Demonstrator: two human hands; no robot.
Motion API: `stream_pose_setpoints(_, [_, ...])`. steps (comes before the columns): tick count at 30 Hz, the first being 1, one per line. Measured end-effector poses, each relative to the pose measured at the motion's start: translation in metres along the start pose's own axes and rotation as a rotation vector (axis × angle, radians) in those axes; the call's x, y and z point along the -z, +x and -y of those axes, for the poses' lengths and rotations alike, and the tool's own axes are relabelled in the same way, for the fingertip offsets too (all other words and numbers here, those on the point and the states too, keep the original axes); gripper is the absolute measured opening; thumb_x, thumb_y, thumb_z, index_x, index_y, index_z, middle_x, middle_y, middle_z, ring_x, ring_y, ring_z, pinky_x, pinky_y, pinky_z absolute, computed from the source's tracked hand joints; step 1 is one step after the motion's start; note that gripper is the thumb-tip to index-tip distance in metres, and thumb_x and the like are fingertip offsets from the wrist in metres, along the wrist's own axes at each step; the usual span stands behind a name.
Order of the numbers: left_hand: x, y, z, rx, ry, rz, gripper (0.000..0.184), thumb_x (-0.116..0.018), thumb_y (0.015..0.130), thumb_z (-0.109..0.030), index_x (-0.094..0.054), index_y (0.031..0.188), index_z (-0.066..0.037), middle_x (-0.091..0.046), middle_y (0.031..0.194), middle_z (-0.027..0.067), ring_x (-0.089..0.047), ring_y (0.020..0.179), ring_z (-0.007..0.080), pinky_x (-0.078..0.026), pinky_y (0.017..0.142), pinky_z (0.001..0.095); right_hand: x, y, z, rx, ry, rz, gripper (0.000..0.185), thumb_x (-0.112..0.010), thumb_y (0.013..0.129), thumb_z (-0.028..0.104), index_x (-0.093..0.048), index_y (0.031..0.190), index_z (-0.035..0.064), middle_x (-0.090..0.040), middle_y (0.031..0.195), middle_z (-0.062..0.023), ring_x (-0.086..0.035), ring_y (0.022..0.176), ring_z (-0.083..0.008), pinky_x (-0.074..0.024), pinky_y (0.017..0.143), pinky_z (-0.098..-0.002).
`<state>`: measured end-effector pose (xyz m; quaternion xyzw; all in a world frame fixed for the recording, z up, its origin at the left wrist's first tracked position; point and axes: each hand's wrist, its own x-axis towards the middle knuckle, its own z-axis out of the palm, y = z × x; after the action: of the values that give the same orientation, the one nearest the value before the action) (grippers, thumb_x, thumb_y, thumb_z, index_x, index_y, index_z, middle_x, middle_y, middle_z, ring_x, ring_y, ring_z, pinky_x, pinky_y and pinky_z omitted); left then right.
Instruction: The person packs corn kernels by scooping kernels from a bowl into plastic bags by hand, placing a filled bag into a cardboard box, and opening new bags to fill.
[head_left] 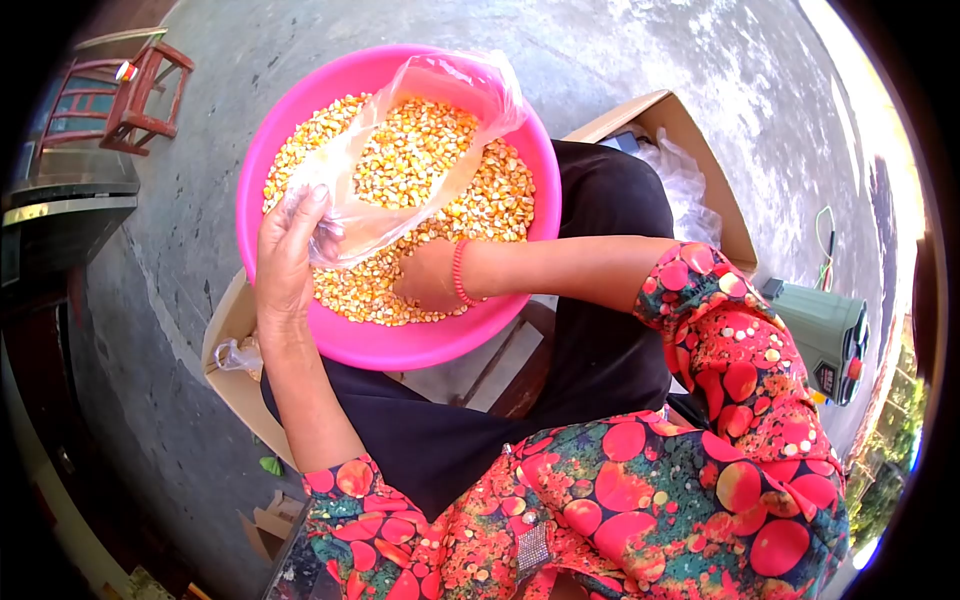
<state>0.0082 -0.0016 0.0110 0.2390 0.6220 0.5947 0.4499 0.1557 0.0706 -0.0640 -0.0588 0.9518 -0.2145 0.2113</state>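
- Had the left hand (293, 245) closed on the gathered edge of a clear plastic bag (475, 85), pinching between thumb and fingers, right by the left rim of the basin.
- Had the right hand (428, 277) pushed into the corn kernels (510, 195), toward the near side of the basin. Couldn't tell open from closed down there, with the fingers buried.
- Wore a red beaded bracelet (458, 272) on the right wrist, just above the corn.
- Had the bag stretched loosely over the kernels, from the left hand across to the far right rim, with plenty of yellow corn showing through and around the plastic.
- Held all that corn in a big pink basin (400, 348), propped at the lap, up against dark trousers (620, 190).
- Wore a bright shirt (640, 480) with red, green and yellow spots, with sleeves ending around the elbows.
- Had cardboard (235, 320) sticking out past the basin's left rim, near some crumpled plastic (238, 355), plus an open cardboard box (715, 170) past the right rim with clear plastic (680, 190) inside. Couldn't tell if joined underneath.
- Saw a green container (820, 335) farther right, and a reddish wooden chair (150, 95) well off to the far left on the grey floor (570, 60).
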Motion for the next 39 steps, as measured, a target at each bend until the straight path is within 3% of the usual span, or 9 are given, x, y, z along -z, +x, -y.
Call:
stream_pose_setpoints(9, [0.001,-0.001,0.002,-0.007,0.015,0.02,0.012,-0.059,0.088,-0.018,-0.062,0.089,-0.007,-0.058,0.064,-0.002,-0.052,0.051,0.0037,-0.039,0.046,0.0171,-0.018,0.018,-0.018,0.177,0.205,0.053,0.014,-0.056,0.079,0.017,-0.063,0.083,0.0059,-0.064,0.076,-0.0136,-0.063,0.069,-0.0289,-0.0498,0.06,-0.0399])
stream_pose_setpoints(11, [0.001,-0.001,0.002,-0.013,0.008,0.015,0.011,-0.059,0.088,-0.018,-0.062,0.089,-0.007,-0.058,0.065,-0.0022,-0.052,0.053,0.0029,-0.039,0.047,0.0171,0.005,0.009,-0.016,-0.006,0.918,0.273,0.014,-0.055,0.083,0.017,-0.062,0.085,0.0053,-0.061,0.069,-0.0073,-0.061,0.064,-0.0183,-0.0483,0.051,-0.0318])
stream_pose_setpoints(17, [-0.001,-0.002,0.001,-0.026,0.005,-0.01,0.011,-0.058,0.089,-0.018,-0.062,0.088,-0.007,-0.057,0.066,-0.0025,-0.051,0.054,0.0027,-0.038,0.049,0.017,0.043,-0.014,-0.014,0.218,1.217,0.319,0.016,-0.05,0.087,0.015,-0.06,0.088,0.0025,-0.057,0.072,-0.0017,-0.052,0.055,-0.0081,-0.0409,0.045,-0.0217])
stream_pose_setpoints(21, [0.002,0.0,0.005,-0.037,0.029,0.005,0.011,-0.058,0.089,-0.018,-0.062,0.09,-0.007,-0.057,0.066,-0.0031,-0.051,0.054,0.0027,-0.038,0.048,0.017,0.074,-0.036,-0.034,0.286,1.319,0.243,0.016,-0.051,0.088,0.015,-0.061,0.093,0.0036,-0.057,0.072,0.0002,-0.048,0.056,-0.0031,-0.0357,0.043,-0.0186])
stream_pose_setpoints(23, [0.0,0.001,0.007,-0.059,0.018,-0.008,0.013,-0.058,0.089,-0.018,-0.062,0.093,-0.007,-0.057,0.067,-0.0036,-0.051,0.054,0.0023,-0.038,0.048,0.0169,0.076,-0.039,-0.057,0.373,1.412,-0.113,0.015,-0.051,0.089,0.015,-0.06,0.094,0.0041,-0.057,0.073,0.0014,-0.048,0.056,-0.0031,-0.0375,0.045,-0.0183])
stream_pose_setpoints(29, [0.0,0.0,0.005,-0.041,0.01,0.001,0.016,-0.058,0.088,-0.017,-0.063,0.099,-0.006,-0.059,0.07,-0.0047,-0.051,0.056,0.0011,-0.038,0.05,0.0157,0.083,-0.043,-0.09,0.06,0.561,-0.811,0.017,-0.053,0.089,0.015,-0.063,0.096,0.0033,-0.063,0.085,0.0003,-0.059,0.072,-0.0081,-0.0486,0.067,-0.0239])
stream_pose_setpoints(32, [0.0,0.0,0.005,-0.042,0.004,0.009,0.017,-0.058,0.088,-0.016,-0.063,0.101,-0.005,-0.059,0.073,-0.0052,-0.051,0.058,0.0005,-0.038,0.051,0.0155,0.09,-0.049,-0.084,0.011,0.354,-0.859,0.018,-0.054,0.088,0.016,-0.064,0.093,0.0015,-0.065,0.085,-0.0033,-0.061,0.08,-0.0108,-0.0487,0.073,-0.0262])
stream_pose_setpoints(35, [-0.001,-0.001,0.004,-0.043,-0.008,-0.004,0.016,-0.058,0.089,-0.016,-0.063,0.1,-0.005,-0.059,0.073,-0.0052,-0.052,0.058,0.0008,-0.039,0.051,0.0159,0.101,-0.058,-0.05,0.121,0.923,-0.324,0.018,-0.056,0.086,0.015,-0.064,0.093,0.0007,-0.066,0.083,-0.0089,-0.062,0.082,-0.0168,-0.0487,0.075,-0.0293])
stream_pose_setpoints(39, [0.0,0.0,0.005,-0.039,0.012,0.015,0.015,-0.058,0.089,-0.015,-0.063,0.099,-0.005,-0.059,0.072,-0.0047,-0.052,0.058,0.0013,-0.039,0.051,0.0163,0.043,-0.018,-0.027,0.442,0.598,-0.17,0.017,-0.055,0.081,0.009,-0.063,0.094,0.0029,-0.063,0.088,-0.0152,-0.061,0.082,-0.0272,-0.0482,0.076,-0.0364])
